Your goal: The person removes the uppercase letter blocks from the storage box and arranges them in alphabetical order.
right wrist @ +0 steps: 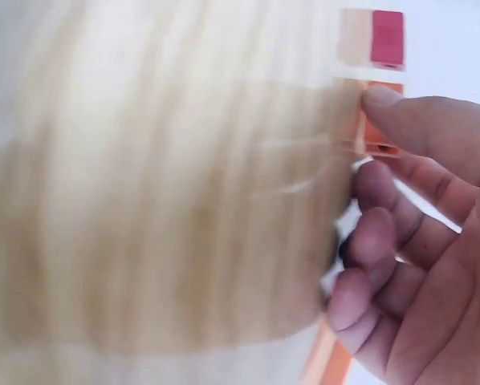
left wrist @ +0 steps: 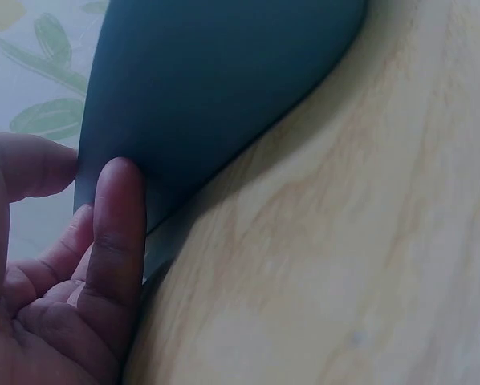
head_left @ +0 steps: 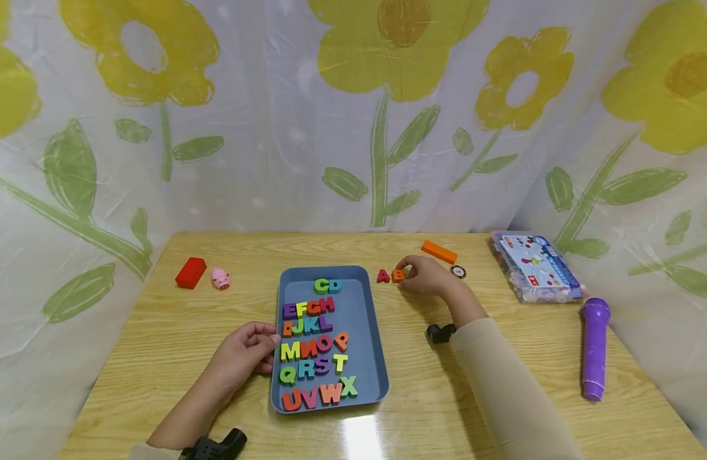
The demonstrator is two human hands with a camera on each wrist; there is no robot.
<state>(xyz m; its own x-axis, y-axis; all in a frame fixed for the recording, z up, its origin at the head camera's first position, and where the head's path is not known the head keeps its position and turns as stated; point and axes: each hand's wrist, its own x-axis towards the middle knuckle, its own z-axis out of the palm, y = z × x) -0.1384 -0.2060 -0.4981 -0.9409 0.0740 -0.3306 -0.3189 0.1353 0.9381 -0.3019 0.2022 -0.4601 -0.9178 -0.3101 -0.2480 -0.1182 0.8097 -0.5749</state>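
Note:
A blue-grey tray (head_left: 359, 332) holds rows of colourful letters, with a green C (head_left: 321, 285) and a teal D (head_left: 334, 286) at its far end. My left hand (head_left: 247, 351) pinches the tray's left rim; in the left wrist view a finger lies against the tray's outer wall (left wrist: 224, 72) and the thumb meets the edge. Right of the tray, my right hand (head_left: 427, 278) pinches an orange letter B (head_left: 397, 275) between thumb and fingers, close over the table. A red letter A (head_left: 383, 276) stands just left of the B.
Behind the right hand lie an orange block (head_left: 439, 251) and a round chip (head_left: 458, 271). A clear box of beads (head_left: 534, 268) and a purple microphone (head_left: 595, 348) lie far right. A red block (head_left: 190, 273) and a pink pig (head_left: 220, 278) stand left of the tray.

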